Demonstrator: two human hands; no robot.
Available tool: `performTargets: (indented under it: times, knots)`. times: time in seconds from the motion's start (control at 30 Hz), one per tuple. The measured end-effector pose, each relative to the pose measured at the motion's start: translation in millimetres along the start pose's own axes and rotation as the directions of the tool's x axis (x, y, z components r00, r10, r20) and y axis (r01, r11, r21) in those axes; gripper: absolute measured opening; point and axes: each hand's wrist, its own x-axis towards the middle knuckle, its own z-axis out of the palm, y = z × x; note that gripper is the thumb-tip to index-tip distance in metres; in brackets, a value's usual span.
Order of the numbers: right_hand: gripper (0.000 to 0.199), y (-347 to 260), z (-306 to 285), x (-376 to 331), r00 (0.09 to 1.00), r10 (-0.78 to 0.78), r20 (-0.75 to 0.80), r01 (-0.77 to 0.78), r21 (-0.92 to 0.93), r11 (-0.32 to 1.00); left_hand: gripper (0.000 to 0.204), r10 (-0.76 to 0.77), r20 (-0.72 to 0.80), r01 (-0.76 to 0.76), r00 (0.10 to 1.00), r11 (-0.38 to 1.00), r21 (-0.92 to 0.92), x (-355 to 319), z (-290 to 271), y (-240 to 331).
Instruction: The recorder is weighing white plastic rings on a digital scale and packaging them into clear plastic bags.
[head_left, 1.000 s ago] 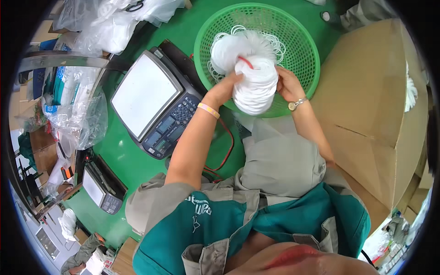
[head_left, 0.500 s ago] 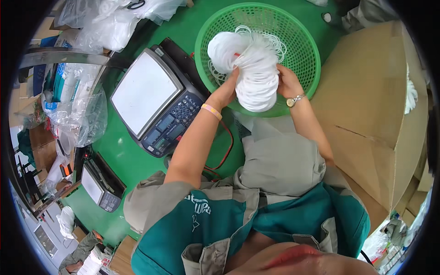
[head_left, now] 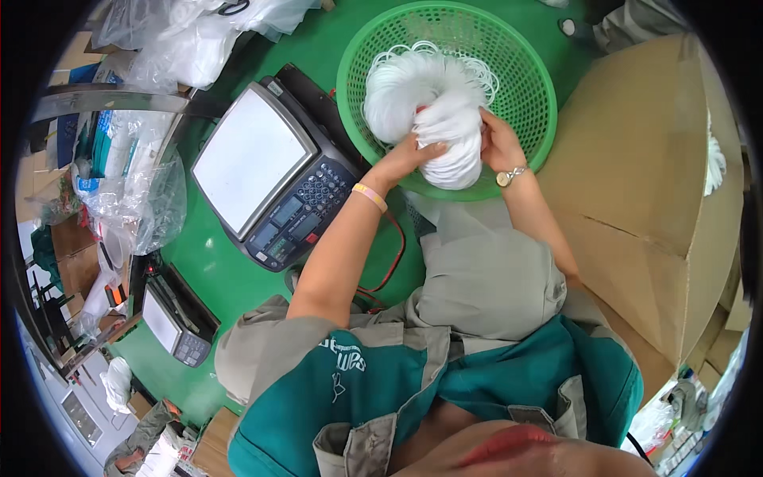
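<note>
A thick hank of white cord loops (head_left: 405, 95) lies inside and above the near part of a green mesh basket (head_left: 548, 119). Something small and red shows at its middle, where it narrows. My left hand (head_left: 407, 159) is closed around the hank's lower left side, its thumb lying across the strands. At the right side, my right hand (head_left: 501, 145) grips the same hank with bent fingers, and some fingertips are hidden behind it. More thin white loops stick out at the far side of the hank in the basket.
Left of the basket stands a digital scale (head_left: 254, 159) with a bare white pan. A large cardboard box (head_left: 628, 159) rises close on the right. Clear plastic bags (head_left: 183, 48) lie at the far left, and a smaller scale (head_left: 171, 322) sits lower left. A red cable (head_left: 393, 254) runs by my left forearm.
The hank's far part has spread and settled deeper into the basket. My left hand has shifted slightly down and right, its thumb now over the strands. My right hand stays in place.
</note>
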Motion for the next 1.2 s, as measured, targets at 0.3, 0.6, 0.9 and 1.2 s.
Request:
performTargets:
  times: [0.3,0.6,0.9,1.2]
  knots:
    - [0.036,-1.6,33.5,-21.2,0.975,-0.211,-0.075,0.156,-0.453,0.878,0.059,-0.088,-0.052,0.05,0.995,0.864,-0.501,19.4,-17.9,0.1]
    - [0.061,-12.9,48.5,-32.6,0.944,-0.223,0.244,0.268,-0.168,0.949,0.047,-0.293,-0.327,0.14,0.898,0.897,-0.419,25.9,-15.5,7.5]
    - [0.028,-13.3,54.6,-27.4,0.939,-0.151,-0.308,0.064,-0.276,0.959,0.069,-0.092,-0.005,0.083,0.996,0.919,-0.385,11.2,3.3,13.1]
    - [0.087,-16.8,56.2,-42.3,0.865,-0.232,0.445,0.484,-0.621,0.616,0.061,-0.12,-0.162,-0.023,0.979,0.731,-0.682,30.5,-2.4,41.9]
